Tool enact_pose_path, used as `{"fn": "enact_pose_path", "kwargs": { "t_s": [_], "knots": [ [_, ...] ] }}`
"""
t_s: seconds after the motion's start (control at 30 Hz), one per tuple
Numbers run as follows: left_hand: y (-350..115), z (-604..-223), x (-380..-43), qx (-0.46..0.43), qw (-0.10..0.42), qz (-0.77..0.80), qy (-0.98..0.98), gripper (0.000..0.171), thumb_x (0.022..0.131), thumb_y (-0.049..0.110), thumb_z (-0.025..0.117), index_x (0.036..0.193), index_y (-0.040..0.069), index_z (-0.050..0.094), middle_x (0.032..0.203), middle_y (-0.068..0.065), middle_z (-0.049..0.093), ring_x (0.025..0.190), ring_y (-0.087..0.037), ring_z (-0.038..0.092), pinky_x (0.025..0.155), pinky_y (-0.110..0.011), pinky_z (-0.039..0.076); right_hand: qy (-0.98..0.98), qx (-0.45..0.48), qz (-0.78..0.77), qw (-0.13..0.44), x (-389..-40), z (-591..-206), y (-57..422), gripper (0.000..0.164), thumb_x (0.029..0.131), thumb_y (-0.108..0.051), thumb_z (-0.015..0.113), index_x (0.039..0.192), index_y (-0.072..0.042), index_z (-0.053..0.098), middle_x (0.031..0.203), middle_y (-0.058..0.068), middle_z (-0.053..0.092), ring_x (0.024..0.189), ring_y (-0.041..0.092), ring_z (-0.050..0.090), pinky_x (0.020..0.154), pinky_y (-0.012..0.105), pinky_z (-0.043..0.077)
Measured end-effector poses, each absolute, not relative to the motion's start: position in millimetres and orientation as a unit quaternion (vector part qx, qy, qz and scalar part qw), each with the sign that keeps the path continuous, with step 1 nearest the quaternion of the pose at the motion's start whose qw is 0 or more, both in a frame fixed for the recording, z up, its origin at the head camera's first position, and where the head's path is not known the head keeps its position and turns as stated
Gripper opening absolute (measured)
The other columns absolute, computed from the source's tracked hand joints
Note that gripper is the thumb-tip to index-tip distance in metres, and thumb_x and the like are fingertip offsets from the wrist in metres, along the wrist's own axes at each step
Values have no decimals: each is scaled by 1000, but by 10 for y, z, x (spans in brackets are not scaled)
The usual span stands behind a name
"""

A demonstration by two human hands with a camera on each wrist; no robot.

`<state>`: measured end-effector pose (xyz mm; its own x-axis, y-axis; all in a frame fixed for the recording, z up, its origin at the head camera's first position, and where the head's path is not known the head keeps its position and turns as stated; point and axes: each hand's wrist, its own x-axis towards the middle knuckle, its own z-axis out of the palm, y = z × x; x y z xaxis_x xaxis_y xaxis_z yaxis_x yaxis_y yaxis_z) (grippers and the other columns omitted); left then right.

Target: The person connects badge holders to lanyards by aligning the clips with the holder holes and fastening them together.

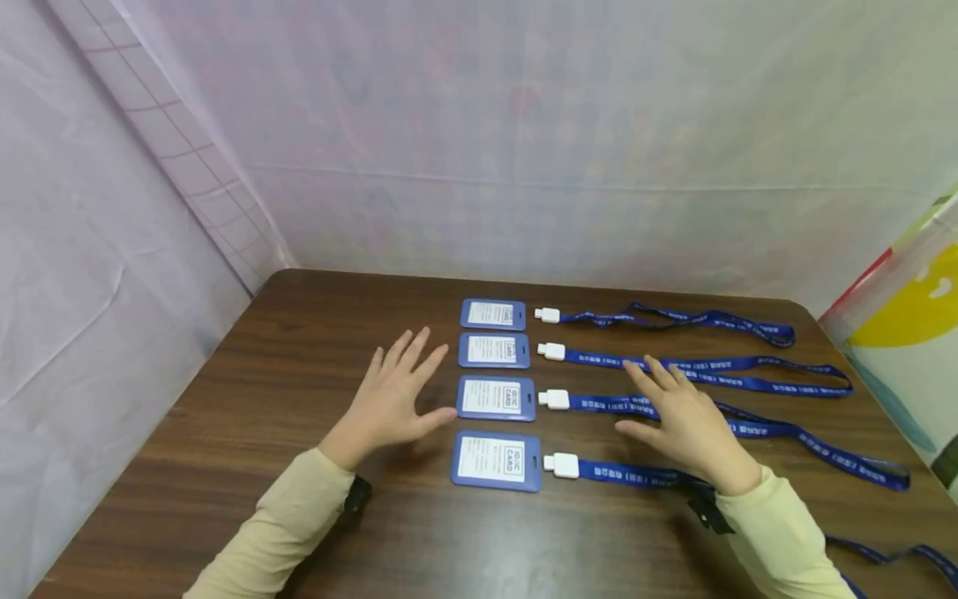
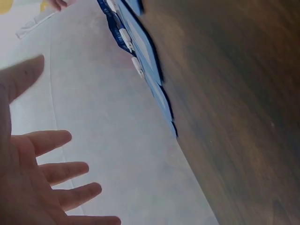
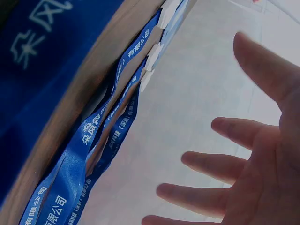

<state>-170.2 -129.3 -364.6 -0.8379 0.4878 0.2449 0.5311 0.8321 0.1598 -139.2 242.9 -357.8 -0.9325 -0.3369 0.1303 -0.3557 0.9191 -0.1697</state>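
Several blue ID card holders [image 1: 479,482] lie flat in a column on the brown table, each with a white card marked "ID/IC CARD". To the right of each is a blue lanyard [image 1: 621,472] with white printing, its white clip [image 1: 565,465] lying close to the holder's slotted end. My left hand [image 1: 389,403] hovers left of the holders, fingers spread, the thumb tip overlapping the edge of one holder in the head view. Over the middle lanyards hangs my right hand [image 1: 688,424], fingers spread. Both palms show bare in the wrist views.
Another blue lanyard [image 1: 891,556] lies at the table's near right corner. White curtains [image 1: 569,150] hang behind the table [image 1: 224,449] and along its left side. A colourful printed cloth [image 1: 909,308] hangs at the right. Dark wrist cameras sit under both sleeves.
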Motion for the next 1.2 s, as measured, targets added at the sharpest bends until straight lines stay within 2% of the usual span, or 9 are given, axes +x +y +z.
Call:
{"fn": "enact_pose_path", "kwargs": {
  "t_s": [0.23, 0.47, 0.6, 0.77, 1.0, 1.2],
  "knots": [
    [-1289, -3618, -1675, -299, 141, -126, -935, 62, 81, 36, 65, 129, 1, 48, 132, -20, 44, 119, -37, 42, 96, -50, 37, -973, 186, 122, 54, -1380, -3589, 2421, 65, 81, -35, 67, 130, 2, 46, 124, 26, 50, 105, 44, 51, 80, 56, 44],
    [-1276, -3589, -1634, -307, 151, -153, -927, 46, 80, 30, 67, 115, 1, 59, 108, -14, 60, 96, -29, 58, 79, -41, 50, -964, 207, 155, 59, -1353, -3555, 2382, 44, 78, -24, 72, 111, 3, 61, 102, 18, 65, 83, 33, 63, 69, 45, 51],
    [-1275, -3588, -1607, -321, 150, -157, -922, 41, 80, 29, 67, 109, 1, 61, 99, -11, 63, 86, -24, 61, 71, -37, 52, -960, 218, 171, 43, -1321, -3527, 2337, 31, 75, -19, 74, 97, 1, 64, 88, 13, 67, 74, 27, 64, 63, 40, 52],
    [-1283, -3578, -1543, -333, 126, -144, -923, 39, 82, 29, 66, 108, 1, 61, 96, -10, 63, 82, -23, 62, 67, -35, 53, -957, 224, 180, 27, -1284, -3520, 2279, 22, 73, -18, 75, 83, -5, 61, 74, 4, 64, 65, 18, 60, 57, 32, 51],
    [-1286, -3588, -1481, -347, 104, -142, -921, 33, 83, 26, 65, 104, 1, 62, 93, -9, 63, 76, -20, 62, 62, -32, 52, -948, 258, 186, 12, -1267, -3589, 2176, 22, 70, -18, 77, 78, -9, 59, 66, -8, 57, 57, 4, 51, 52, 22, 44],
    [-1285, -3592, -1460, -360, 100, -135, -918, 33, 83, 26, 65, 104, 1, 62, 93, -9, 63, 77, -21, 62, 62, -32, 52, -942, 293, 162, -7, -1254, -3643, 2081, 25, 67, -18, 79, 82, -10, 60, 70, -5, 58, 61, 8, 53, 54, 24, 44]
  ]
}}
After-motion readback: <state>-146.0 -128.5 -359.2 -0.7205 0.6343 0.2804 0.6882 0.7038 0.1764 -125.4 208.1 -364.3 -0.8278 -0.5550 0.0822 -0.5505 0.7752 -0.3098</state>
